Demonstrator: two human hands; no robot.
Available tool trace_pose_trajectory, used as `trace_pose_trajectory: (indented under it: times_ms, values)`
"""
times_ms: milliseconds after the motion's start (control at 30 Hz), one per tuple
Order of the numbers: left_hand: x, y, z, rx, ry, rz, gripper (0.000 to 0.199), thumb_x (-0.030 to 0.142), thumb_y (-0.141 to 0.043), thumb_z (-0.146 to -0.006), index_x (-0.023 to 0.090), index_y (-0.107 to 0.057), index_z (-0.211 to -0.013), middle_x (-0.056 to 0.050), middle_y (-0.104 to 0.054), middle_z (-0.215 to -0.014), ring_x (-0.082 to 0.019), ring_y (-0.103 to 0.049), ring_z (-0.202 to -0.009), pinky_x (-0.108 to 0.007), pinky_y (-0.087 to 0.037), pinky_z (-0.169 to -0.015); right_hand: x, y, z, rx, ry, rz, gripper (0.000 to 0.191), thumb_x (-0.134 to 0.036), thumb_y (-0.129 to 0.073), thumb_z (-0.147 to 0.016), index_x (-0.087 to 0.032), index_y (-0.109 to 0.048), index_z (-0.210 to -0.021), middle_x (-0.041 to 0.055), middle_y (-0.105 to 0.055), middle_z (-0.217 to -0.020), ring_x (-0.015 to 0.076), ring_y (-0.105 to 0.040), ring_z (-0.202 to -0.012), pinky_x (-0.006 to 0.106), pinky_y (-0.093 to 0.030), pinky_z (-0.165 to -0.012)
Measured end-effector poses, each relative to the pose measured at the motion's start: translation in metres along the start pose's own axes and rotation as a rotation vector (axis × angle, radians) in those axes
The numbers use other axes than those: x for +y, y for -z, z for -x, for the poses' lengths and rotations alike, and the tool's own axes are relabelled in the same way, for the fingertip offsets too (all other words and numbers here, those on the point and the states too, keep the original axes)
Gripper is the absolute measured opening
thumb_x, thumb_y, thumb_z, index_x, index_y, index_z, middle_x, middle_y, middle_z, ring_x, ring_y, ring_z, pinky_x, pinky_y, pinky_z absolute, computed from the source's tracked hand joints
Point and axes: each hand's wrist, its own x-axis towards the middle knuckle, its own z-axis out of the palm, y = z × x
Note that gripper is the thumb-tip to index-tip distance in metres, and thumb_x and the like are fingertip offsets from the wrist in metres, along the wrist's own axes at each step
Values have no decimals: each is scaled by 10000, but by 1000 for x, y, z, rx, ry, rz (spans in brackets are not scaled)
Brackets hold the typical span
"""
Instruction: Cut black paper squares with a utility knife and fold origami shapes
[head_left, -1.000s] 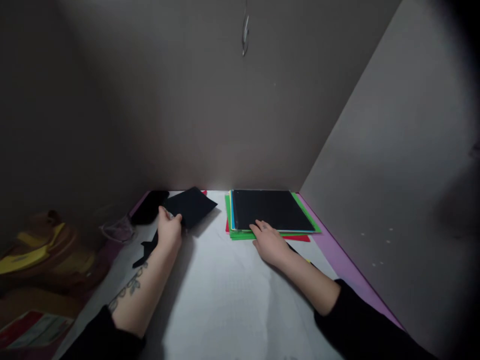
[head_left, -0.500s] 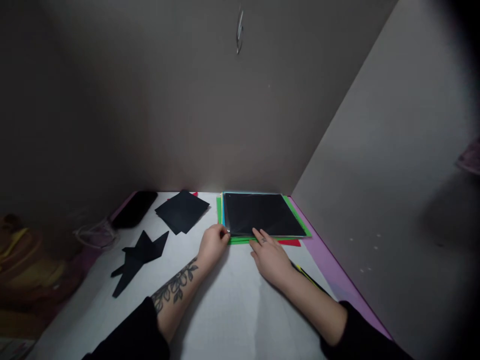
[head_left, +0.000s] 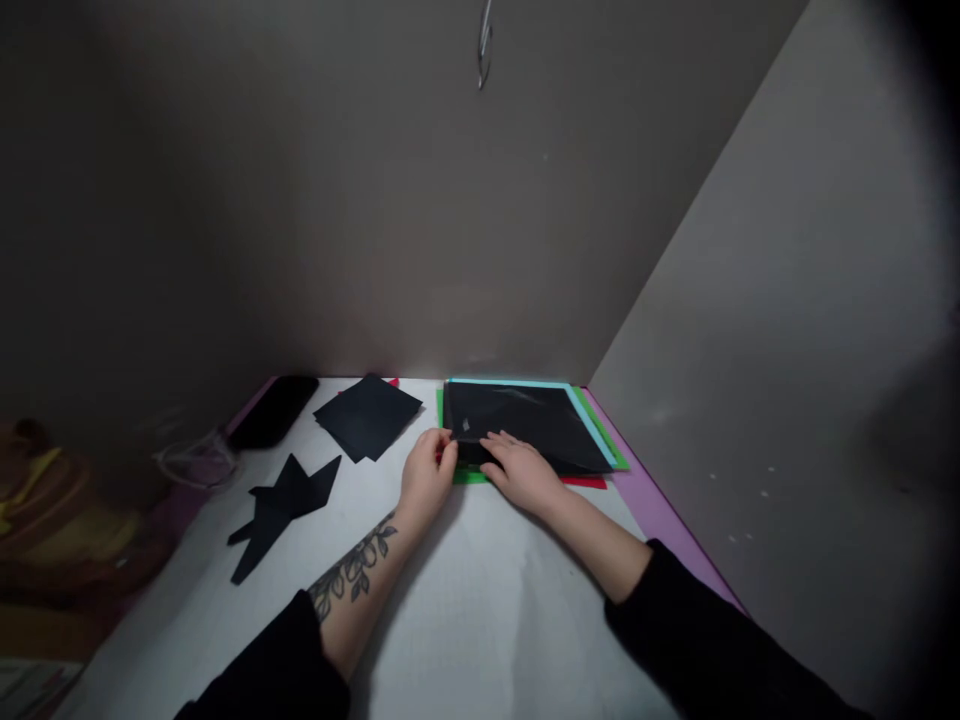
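A stack of coloured paper lies at the back right of the table, with a shiny black sheet (head_left: 517,410) on top. The sheen looks like clear plastic over it. At the sheet's front left corner, my left hand (head_left: 429,468) pinches its edge between thumb and fingers. My right hand (head_left: 525,475) rests on the front edge, fingers stretched out over the black surface. Light blue paper (head_left: 596,432) shows under the black sheet, green paper (head_left: 471,478) below that, and red paper (head_left: 586,482) sticks out in front.
Black paper squares (head_left: 367,415) lie left of the stack. Nearer sits a folded black paper shape (head_left: 286,508) with several points. A dark phone-like object (head_left: 276,410) and a pale cable (head_left: 196,462) are at the left edge. Walls (head_left: 757,400) rise behind and to the right.
The black sheet has shifted on the stack, so more light blue shows along its right side. My right hand has slid left, closer to my left hand, which keeps its pinch.
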Motion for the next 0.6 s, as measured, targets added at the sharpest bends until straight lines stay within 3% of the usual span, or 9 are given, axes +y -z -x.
trace_pose_trajectory:
  times_ms: [100, 267, 433, 600]
  values:
    - [-13, -1, 2, 18, 108, 163, 138, 306, -500, -804, 203, -493, -712, -61, -654, -919, -205, -600, -927, -301, -432, -766, 14, 8, -9, -98, 97, 48, 489, -307, -520, -858, -143, -488, -1317, 137, -448, -1389, 254, -369, -1313, 416, -305, -1066]
    - [-21, 0, 0, 31, 132, 207, 150, 302, -524, -786, 210, -481, -676, -69, -675, -883, -233, -522, -1157, -315, -401, -861, 25, 22, -17, -166, 227, 67, 482, -309, -532, -859, -124, -504, -1303, 135, -503, -1341, 227, -437, -1269, 350, -324, -1063]
    - [-30, -4, -1, 30, 179, 230, 90, 281, -543, -755, 200, -522, -724, -102, -668, -1040, -239, -552, -1120, -328, -417, -851, 30, 25, -19, -165, 277, 61, 440, -338, -505, -875, -134, -549, -1263, 123, -558, -1288, 239, -481, -1230, 347, -373, -1022]
    - [-30, -5, 1, 35, 169, 191, 72, 264, -524, -769, 200, -536, -737, -86, -671, -1041, -231, -581, -1063, -331, -429, -840, 30, 24, -19, -137, 262, 80, 429, -318, -514, -854, -165, -561, -1252, 95, -567, -1284, 234, -488, -1220, 351, -376, -1019]
